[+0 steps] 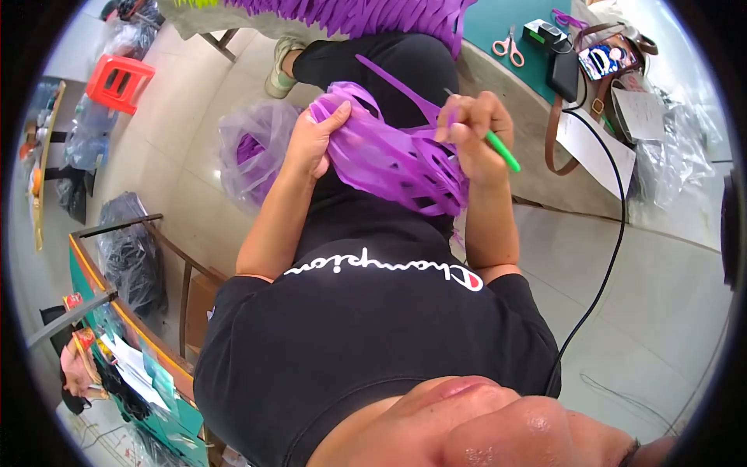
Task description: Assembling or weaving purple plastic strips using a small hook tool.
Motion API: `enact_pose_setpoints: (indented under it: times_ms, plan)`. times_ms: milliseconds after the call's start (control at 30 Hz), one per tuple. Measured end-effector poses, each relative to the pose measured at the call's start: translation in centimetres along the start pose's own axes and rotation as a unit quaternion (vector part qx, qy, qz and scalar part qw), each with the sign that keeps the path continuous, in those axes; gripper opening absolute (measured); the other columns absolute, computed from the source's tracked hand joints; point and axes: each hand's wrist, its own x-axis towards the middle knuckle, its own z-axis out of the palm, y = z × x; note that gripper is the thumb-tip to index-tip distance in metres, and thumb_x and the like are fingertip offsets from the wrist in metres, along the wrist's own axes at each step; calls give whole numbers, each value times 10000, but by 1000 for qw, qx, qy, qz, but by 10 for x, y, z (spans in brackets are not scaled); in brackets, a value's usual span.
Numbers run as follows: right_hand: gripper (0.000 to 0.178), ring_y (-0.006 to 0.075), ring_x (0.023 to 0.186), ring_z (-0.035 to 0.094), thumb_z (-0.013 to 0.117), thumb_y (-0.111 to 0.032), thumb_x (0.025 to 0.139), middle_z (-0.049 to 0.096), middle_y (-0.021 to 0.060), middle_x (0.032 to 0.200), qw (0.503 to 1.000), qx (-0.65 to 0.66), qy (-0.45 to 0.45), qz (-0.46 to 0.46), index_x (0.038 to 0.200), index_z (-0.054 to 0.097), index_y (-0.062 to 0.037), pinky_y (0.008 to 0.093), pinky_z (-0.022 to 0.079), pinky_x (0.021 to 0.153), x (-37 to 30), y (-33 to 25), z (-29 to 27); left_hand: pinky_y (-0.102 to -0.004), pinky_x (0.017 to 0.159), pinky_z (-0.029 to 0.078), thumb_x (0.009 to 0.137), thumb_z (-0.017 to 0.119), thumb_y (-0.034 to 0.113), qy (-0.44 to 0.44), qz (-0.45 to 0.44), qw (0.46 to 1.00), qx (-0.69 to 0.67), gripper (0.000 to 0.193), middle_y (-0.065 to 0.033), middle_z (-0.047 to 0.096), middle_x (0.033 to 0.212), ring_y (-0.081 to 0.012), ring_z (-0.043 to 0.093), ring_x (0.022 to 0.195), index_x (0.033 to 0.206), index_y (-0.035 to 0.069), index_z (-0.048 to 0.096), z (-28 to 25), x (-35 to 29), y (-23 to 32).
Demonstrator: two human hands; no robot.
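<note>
A bunch of thin, glossy purple strips point(397, 159) hangs in loops across my lap. My left hand point(313, 138) is closed on its left end, thumb pressed on top. My right hand point(480, 136), at the bunch's right end, grips a slim tool with a green handle point(503, 152); a thin tip pokes out above the fingers, and its exact kind is not clear. A bit of purple shows between the right fingers too. One flat strip point(397, 86) stretches from near the right hand up over my dark trousers.
Beside my left arm is a clear plastic bag point(237, 167) with purple material inside. More purple strips point(350, 17) cover the table ahead. At its right lie small scissors point(509, 48), a phone point(607, 58), a black cable point(621, 183) and a brown strap point(554, 144). A red stool point(120, 82) stands far left.
</note>
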Motion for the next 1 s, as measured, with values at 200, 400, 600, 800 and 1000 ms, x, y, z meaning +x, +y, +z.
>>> enact_pose_setpoints:
  times_ms: [200,400,600,800,1000]
  plan:
    - [307,169,622,512,641,-24,776,570,89,637,985,60,-161,-11,743,364,-153,301,315,575,4,-5,-13,-315,780,524,864,686,132,-15,-28,998,-45,220,-71,664,940,-172,645,845,1048,31,618,-4,4,-2]
    - [295,165,666,579,650,8,796,608,207,800,995,-20,-89,37,767,378,-102,229,451,574,5,-4,-12,-313,798,516,866,684,140,-26,-53,997,-57,251,-69,656,965,-169,636,862,1078,28,609,-3,3,-3]
    - [289,113,599,570,628,68,812,654,178,832,991,-84,16,98,764,391,-90,203,460,560,26,9,9,-257,786,480,850,711,184,-116,-75,988,-66,288,-29,628,928,-117,599,832,1072,27,616,11,-15,8]
    - [178,107,749,613,618,54,850,662,189,970,986,-129,-30,102,834,464,-34,229,512,657,26,33,14,-233,750,464,842,713,190,-214,-86,941,247,260,1,628,872,-85,585,800,1018,15,637,30,-33,1]
    - [239,170,961,585,591,-171,916,628,162,1063,983,-186,11,-6,1027,540,35,306,457,857,-11,26,-5,-224,714,453,902,635,171,-201,-42,949,239,180,-11,658,882,-67,559,764,996,20,663,25,-27,-5]
